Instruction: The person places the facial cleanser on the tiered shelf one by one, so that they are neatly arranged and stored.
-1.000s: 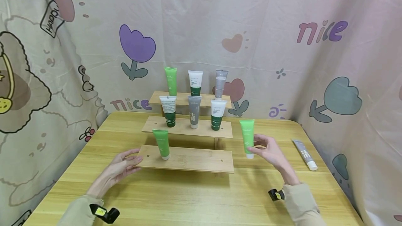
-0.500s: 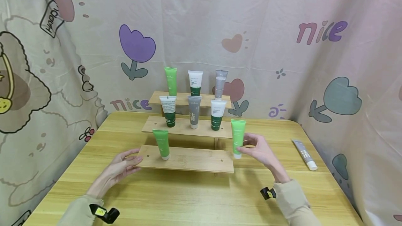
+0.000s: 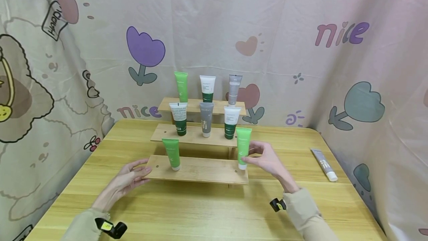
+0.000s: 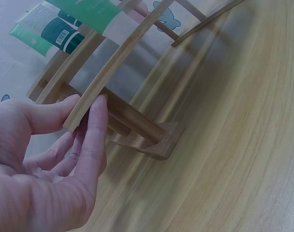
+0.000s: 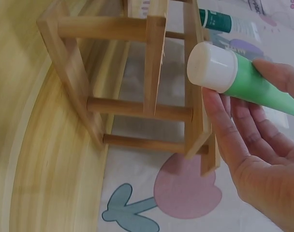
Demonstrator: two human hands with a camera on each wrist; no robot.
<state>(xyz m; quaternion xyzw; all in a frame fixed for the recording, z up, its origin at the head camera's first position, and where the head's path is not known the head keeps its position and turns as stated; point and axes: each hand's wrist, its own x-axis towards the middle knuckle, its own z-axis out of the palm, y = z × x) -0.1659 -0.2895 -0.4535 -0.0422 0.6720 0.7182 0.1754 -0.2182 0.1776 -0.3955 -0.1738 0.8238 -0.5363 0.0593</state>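
Observation:
A three-tier wooden display rack [image 3: 207, 170] stands on the table. My left hand [image 3: 128, 177] pinches the left end of its lowest shelf between thumb and fingers, as the left wrist view also shows. In my right hand [image 3: 267, 159] is a light green tube [image 3: 243, 144], cap down, gripped between thumb and fingers. Its white cap [image 5: 212, 66] overlaps the right end of the lowest shelf in the head view. Another green tube [image 3: 172, 153] stands on that shelf at the left.
On the middle shelf stand two white-and-green tubes [image 3: 180, 118] and a grey tube [image 3: 206, 119]. The top shelf bears a green tube [image 3: 182, 86], a white-and-green tube [image 3: 207, 88] and a grey tube [image 3: 234, 89]. One more grey tube [image 3: 324, 164] lies at the table's right side.
My right hand has moved left with the green tube, from beside the rack to the right end of the lowest shelf. My left hand has stayed on the shelf end.

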